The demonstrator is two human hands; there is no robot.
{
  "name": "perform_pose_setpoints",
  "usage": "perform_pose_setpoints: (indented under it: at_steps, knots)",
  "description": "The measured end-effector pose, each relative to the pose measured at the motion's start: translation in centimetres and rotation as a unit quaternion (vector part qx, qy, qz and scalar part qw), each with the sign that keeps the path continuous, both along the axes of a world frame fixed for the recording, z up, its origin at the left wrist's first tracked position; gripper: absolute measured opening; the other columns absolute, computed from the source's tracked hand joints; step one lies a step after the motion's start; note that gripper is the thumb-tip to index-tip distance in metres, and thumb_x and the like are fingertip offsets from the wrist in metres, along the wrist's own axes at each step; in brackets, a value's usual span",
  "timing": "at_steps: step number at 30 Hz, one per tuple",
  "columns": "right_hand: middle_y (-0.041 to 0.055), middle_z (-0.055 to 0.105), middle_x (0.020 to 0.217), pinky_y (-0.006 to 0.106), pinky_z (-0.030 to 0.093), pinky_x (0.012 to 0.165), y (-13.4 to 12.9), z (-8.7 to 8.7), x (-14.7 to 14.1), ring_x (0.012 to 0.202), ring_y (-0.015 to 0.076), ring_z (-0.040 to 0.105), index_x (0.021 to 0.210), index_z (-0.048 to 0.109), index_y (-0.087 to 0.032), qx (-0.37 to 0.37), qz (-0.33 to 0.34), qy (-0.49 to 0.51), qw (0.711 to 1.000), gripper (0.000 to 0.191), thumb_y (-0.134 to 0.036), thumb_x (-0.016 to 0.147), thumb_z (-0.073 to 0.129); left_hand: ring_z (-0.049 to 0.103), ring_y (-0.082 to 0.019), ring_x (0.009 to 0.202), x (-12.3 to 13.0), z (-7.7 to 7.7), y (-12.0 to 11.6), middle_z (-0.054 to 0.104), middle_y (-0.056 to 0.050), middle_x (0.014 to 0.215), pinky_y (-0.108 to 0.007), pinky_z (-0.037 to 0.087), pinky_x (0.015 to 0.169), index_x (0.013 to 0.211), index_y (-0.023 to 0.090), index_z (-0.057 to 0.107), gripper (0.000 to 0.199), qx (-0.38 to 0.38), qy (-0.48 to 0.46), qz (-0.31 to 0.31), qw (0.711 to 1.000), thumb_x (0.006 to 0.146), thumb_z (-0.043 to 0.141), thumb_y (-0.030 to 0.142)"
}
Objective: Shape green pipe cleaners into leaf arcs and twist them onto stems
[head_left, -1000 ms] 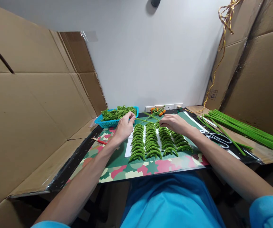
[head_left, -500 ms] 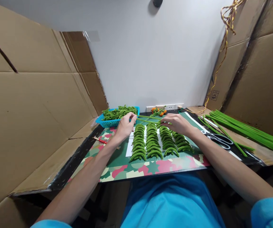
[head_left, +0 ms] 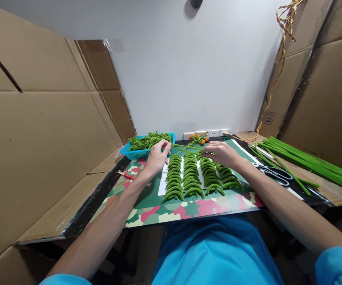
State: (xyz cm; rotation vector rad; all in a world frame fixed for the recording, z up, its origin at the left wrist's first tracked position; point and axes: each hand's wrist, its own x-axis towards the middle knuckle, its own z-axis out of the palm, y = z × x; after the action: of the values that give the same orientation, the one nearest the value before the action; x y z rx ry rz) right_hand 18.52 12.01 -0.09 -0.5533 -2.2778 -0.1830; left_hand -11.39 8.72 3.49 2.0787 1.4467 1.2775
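Thin green fuzzy stems (head_left: 186,147) stretch between my two hands above the back of the mat. My left hand (head_left: 159,155) pinches their left end, close to the blue basket. At the other end my right hand (head_left: 222,153) has its fingers closed on the stems, over the tops of the right-hand rows. Below lie several rows of curved green fuzzy pieces (head_left: 174,182) on a white sheet (head_left: 161,186). The fingertips partly hide where the stems are held.
A blue basket (head_left: 137,154) of green pieces stands back left. Orange-tipped pieces (head_left: 199,139) lie behind my hands. A red tool (head_left: 126,175) is on the left. Scissors (head_left: 274,175) and long green stems (head_left: 310,162) lie right. Cardboard walls (head_left: 54,118) flank the table.
The stems between my hands have shifted slightly and now cross nearer my left hand. Both hands stay in nearly the same place.
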Motion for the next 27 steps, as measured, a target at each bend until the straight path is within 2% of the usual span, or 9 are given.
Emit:
perform_pose_setpoints:
  at_steps: [6, 16, 23, 27]
  knots:
    - [0.0077, 0.077, 0.090, 0.031, 0.053, 0.077, 0.07, -0.02, 0.01, 0.084, 0.0213, 0.071, 0.096, 0.078, -0.021, 0.002, -0.007, -0.005, 1.000, 0.017, -0.024, 0.104, 0.064, 0.057, -0.010, 0.042, 0.15, 0.10, -0.18, 0.060, 0.002, 0.074, -0.023, 0.043, 0.046, 0.086, 0.020, 0.056, 0.039, 0.003, -0.007, -0.019, 1.000, 0.097, 0.054, 0.057]
    - [0.0062, 0.078, 0.090, 0.031, 0.051, 0.075, 0.05, -0.01, 0.01, 0.085, 0.0219, 0.070, 0.095, 0.078, -0.023, 0.006, -0.019, -0.008, 1.000, 0.013, -0.023, 0.102, 0.067, 0.057, -0.012, 0.044, 0.27, 0.36, -0.40, 0.060, 0.002, 0.073, -0.025, 0.044, 0.048, 0.083, 0.021, 0.055, 0.037, -0.001, 0.014, -0.007, 1.000, 0.098, 0.052, 0.055]
    - [0.0076, 0.076, 0.099, 0.032, 0.051, 0.079, -0.04, 0.06, -0.01, 0.095, 0.0232, 0.069, 0.094, 0.073, -0.022, 0.008, -0.018, -0.022, 1.000, 0.013, -0.024, 0.104, 0.064, 0.058, -0.013, 0.045, 0.25, 0.42, -0.50, 0.061, 0.001, 0.072, -0.027, 0.044, 0.049, 0.080, 0.021, 0.055, 0.036, -0.006, 0.037, 0.001, 0.999, 0.098, 0.050, 0.052]
    - [0.0072, 0.075, 0.097, 0.032, 0.050, 0.078, 0.04, -0.11, -0.03, 0.092, 0.0226, 0.068, 0.094, 0.072, -0.023, 0.001, -0.025, -0.015, 1.000, 0.014, -0.021, 0.104, 0.062, 0.059, -0.013, 0.045, 0.21, 0.34, -0.48, 0.061, 0.001, 0.073, -0.027, 0.044, 0.049, 0.081, 0.021, 0.055, 0.037, -0.007, 0.036, -0.006, 0.999, 0.097, 0.051, 0.053]
